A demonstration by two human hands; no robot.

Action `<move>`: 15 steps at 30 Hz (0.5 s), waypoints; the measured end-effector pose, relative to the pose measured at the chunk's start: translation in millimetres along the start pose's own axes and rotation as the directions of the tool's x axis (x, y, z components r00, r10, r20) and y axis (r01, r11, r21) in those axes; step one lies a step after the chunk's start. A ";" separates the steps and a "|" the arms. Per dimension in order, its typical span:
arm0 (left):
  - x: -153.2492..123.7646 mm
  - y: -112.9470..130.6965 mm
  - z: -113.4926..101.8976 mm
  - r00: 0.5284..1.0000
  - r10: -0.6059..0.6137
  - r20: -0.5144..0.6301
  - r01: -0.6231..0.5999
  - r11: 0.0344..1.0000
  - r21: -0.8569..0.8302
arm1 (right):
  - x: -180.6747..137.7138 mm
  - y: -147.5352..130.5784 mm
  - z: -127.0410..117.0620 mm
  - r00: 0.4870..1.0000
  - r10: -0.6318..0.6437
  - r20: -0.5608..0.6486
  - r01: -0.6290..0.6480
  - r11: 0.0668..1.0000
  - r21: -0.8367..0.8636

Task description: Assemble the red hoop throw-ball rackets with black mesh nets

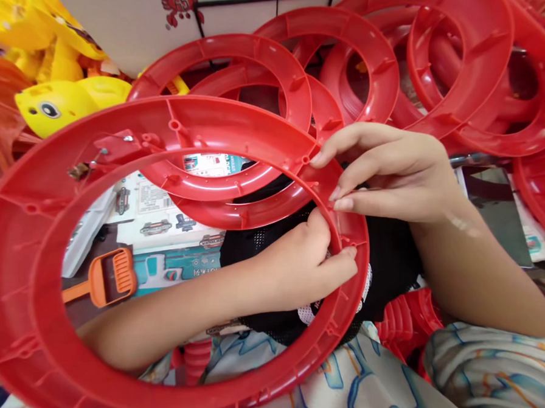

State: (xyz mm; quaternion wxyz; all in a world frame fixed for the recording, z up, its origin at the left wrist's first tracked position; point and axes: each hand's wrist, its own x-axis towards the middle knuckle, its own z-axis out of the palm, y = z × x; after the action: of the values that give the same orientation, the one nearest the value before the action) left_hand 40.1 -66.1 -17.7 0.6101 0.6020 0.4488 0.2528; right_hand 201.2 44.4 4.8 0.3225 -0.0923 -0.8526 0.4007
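Note:
A large red plastic ring [11,266] lies tilted over my lap, its ribbed hollow side facing me. My left hand [310,263] reaches through the middle of the ring and grips its right side, the thumb lying over the channel. At the same side, my right hand [389,170] has its thumb and a finger pinched together just above the channel, while the index fingertip touches the inner rim. Whatever is in that pinch is too small or hidden to make out. A small red cover with wires [100,153] sits in the upper left of the ring's channel.
Several more red rings [359,26] are piled behind. A yellow toy head [78,101] lies at the upper left, near a white carton [126,29]. An orange plastic toy piece [112,276] and printed boxes [152,225] show through the ring.

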 end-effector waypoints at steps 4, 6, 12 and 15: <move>-0.1 0.1 1.1 0.999 -0.018 0.029 0.018 1.000 0.018 | -1.5 -1.1 -1.9 0.999 -0.004 0.046 0.004 1.000 0.014; 0.1 0.8 1.6 0.999 -0.034 0.032 0.033 0.998 0.049 | -1.4 -1.2 -2.0 0.998 0.000 0.059 -0.002 1.000 0.027; 1.6 2.5 3.9 0.995 -0.088 0.036 0.084 0.991 0.101 | 1.3 -1.6 -4.1 0.996 0.038 0.080 -0.037 0.999 -0.021; 2.1 5.2 3.7 0.993 -0.105 0.057 0.097 0.988 0.121 | 2.9 -1.3 -7.6 0.992 0.052 0.118 -0.049 0.998 -0.031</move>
State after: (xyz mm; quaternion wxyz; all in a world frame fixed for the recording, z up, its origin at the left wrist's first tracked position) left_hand 45.5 -65.4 -13.7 0.5992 0.6214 0.4734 0.1754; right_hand 203.8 49.5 10.7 0.2595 -0.0945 -0.8733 0.4014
